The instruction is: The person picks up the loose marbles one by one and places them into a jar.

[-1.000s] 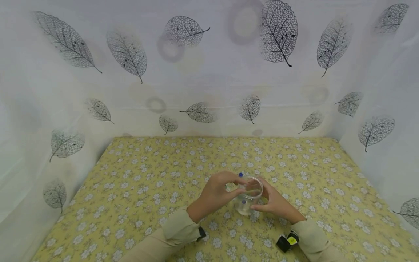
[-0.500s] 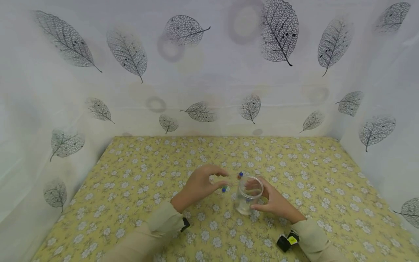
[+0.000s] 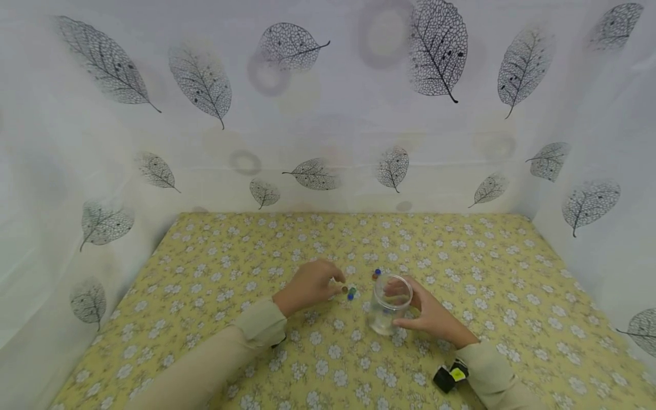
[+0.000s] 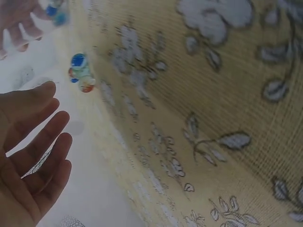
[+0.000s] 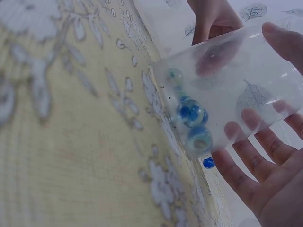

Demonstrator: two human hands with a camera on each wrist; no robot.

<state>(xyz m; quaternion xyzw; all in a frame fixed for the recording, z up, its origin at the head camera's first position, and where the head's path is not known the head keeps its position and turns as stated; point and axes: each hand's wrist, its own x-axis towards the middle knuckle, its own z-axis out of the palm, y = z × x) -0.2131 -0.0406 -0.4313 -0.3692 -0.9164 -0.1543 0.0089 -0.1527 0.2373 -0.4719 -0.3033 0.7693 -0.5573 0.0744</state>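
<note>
My left hand is just left of a small cluster of glass marbles on the cloth, thumb and fingers bent toward them. In the left wrist view, the left hand holds nothing, and blue, red and clear marbles lie beyond its thumb. A clear plastic jar stands upright and lidless, gripped round its right side by my right hand. Several bluish marbles rest at the bottom of the jar in the right wrist view. Behind the jar lie a blue marble and a reddish one.
A yellow flowered cloth covers the table. White curtains with leaf prints hang along the back and both sides. A black device with a yellow label is strapped at the right wrist.
My left hand has moved from over the jar's mouth leftward, then down to the marbles on the cloth. The right hand and jar have stayed in place.
</note>
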